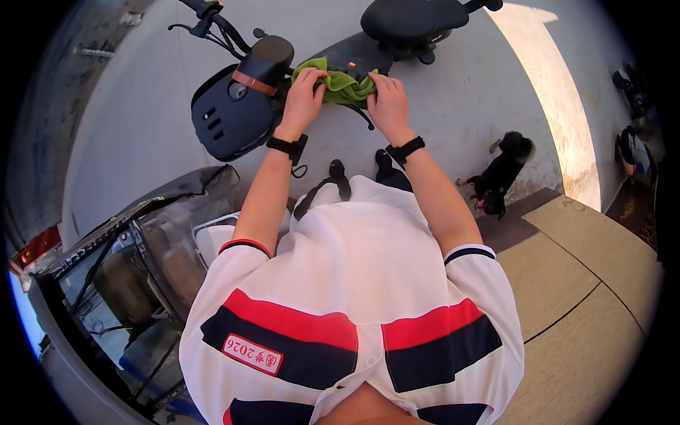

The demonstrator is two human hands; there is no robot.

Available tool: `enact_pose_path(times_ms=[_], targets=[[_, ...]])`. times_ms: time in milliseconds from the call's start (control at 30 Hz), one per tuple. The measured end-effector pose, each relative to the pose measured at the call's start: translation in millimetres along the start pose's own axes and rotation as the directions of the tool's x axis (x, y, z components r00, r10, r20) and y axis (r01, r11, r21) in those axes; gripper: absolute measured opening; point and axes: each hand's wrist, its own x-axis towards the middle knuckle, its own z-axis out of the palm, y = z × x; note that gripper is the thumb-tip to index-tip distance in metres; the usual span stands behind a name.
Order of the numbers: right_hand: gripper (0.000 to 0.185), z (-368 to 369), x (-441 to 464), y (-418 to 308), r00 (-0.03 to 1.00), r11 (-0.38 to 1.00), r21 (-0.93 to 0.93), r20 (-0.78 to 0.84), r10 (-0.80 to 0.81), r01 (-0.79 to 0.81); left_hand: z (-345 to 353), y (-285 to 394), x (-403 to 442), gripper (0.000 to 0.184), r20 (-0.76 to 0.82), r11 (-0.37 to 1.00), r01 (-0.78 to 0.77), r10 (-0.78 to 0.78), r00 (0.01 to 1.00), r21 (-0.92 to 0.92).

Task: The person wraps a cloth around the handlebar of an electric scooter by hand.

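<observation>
A green cloth (341,86) is stretched between my two hands, bunched and sagging in the middle. My left hand (304,99) grips its left end, with the thumb and fingers closed on it. At the right end, my right hand (389,100) pinches the fabric. Just beyond the cloth stands a dark electric scooter (347,53), its footboard partly hidden by it. The scooter's front basket or panel (225,117) lies to the left of my left hand. Whether the cloth touches the scooter I cannot tell.
A black dog (501,173) is on the ground to my right, near the beige paving (574,276). At lower left is a vehicle (134,283) with a clear cover and seats. The scooter's seat (404,20) and handlebar (205,15) extend across the top.
</observation>
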Motion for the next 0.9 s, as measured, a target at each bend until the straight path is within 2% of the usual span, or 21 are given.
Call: enact_pose_path(times_ms=[233, 333, 533, 633, 900], targets=[[0.043, 4.2, 0.2, -5.8, 1.000, 1.000, -0.028, -0.008, 0.004, -0.004, -3.4, -7.2, 4.4, 0.024, 0.057, 0.999, -0.003, 0.005, 0.998, -0.038], [0.043, 5.5, 1.2, -8.7, 0.999, 0.999, 0.006, 0.026, 0.031, -0.031, -3.1, -10.1, 2.5, 0.025, 0.043, 0.999, -0.006, 0.008, 0.999, -0.044], [0.044, 17.2, 9.1, -14.8, 1.000, 0.989, 0.145, 0.030, 0.010, -0.015, -12.4, -22.6, 0.0, 0.024, -0.140, 0.999, -0.017, 0.024, 0.990, 0.048], [0.046, 20.5, 8.7, -15.6, 1.000, 0.984, 0.176, 0.022, -0.002, -0.002, -16.7, -28.2, -1.1, 0.025, -0.153, 0.999, 0.021, -0.014, 0.988, 0.042], [0.049, 20.8, 7.8, -14.4, 1.000, 0.990, 0.138, 0.007, 0.018, -0.018, -10.0, -29.4, 3.4, 0.024, -0.115, 1.000, -0.023, 0.024, 0.993, 0.016]])
